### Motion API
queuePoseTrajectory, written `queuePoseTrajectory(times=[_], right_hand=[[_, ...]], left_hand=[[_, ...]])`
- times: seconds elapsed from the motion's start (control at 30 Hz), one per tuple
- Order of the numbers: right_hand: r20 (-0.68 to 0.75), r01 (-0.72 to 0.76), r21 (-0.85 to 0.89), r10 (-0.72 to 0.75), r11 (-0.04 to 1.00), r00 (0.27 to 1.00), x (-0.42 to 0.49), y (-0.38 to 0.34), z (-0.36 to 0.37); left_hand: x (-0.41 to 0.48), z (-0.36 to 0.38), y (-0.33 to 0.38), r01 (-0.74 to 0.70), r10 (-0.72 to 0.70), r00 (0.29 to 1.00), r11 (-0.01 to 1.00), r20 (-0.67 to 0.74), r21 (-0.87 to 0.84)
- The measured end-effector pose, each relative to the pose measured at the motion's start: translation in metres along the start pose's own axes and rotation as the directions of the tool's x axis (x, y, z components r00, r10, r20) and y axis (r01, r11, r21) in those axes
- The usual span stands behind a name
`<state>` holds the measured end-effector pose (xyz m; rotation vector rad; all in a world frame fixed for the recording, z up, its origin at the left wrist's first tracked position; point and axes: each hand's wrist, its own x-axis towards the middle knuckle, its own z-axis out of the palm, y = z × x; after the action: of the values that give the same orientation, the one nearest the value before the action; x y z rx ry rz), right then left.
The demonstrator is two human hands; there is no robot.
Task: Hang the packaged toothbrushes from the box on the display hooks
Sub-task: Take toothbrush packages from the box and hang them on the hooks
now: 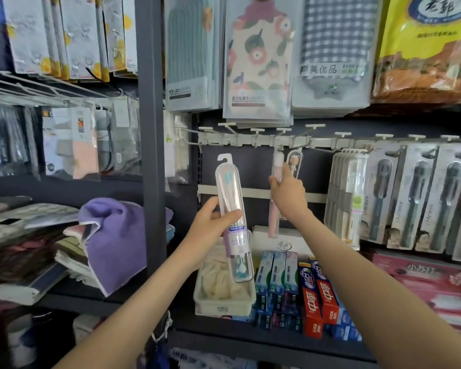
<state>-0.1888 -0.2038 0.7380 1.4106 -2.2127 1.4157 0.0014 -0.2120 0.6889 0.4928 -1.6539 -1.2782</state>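
Dark shop shelving carrying toothpaste boxes beneath a hook rail, left hand fingers wrapping an upright clear toothbrush pack, right hand fingers gripping a pink toothbrush pack hanging at the rail, partly hiding it

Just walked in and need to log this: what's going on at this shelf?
A person is stocking a shop display. The left hand holds a clear toothbrush pack upright, not yet hung. The right hand grips a pink toothbrush pack up at the hook rail, beside a second pack hanging there.
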Motion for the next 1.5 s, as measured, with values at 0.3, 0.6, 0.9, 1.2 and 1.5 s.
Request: queuePoseTrajectory(times=[0.3,0.6,0.9,1.2,1.5], right_hand=[[-0.019,0.066,0.033,-0.065,0.997,0.998,-0.008,0.000,-0.002],[0.027,0.277,0.416,-0.316,0.866,0.948,-0.056,-0.003,-0.047],[-0.106,0.212,0.085,-0.203,0.974,0.973,-0.032,0.041,-0.072],[-0.121,0.192,-0.102,-0.204,0.976,0.971,-0.006,0.027,-0.082],[-0.135,0.192,-0.094,-0.204,0.977,0.970,-0.006,0.024,-0.084]], left_hand=[[0.017,0.010,0.018,-0.010,-0.004,0.995,0.991,0.101,0.134],[0.031,0.058,0.016,-0.091,0.055,0.979,0.980,0.197,0.179],[0.055,0.100,0.009,-0.308,0.453,0.890,0.507,0.056,0.805],[0.107,0.105,-0.014,-0.239,0.369,0.926,0.409,0.080,0.881],[0.113,0.097,-0.020,-0.295,0.398,0.905,0.334,0.150,0.895]])
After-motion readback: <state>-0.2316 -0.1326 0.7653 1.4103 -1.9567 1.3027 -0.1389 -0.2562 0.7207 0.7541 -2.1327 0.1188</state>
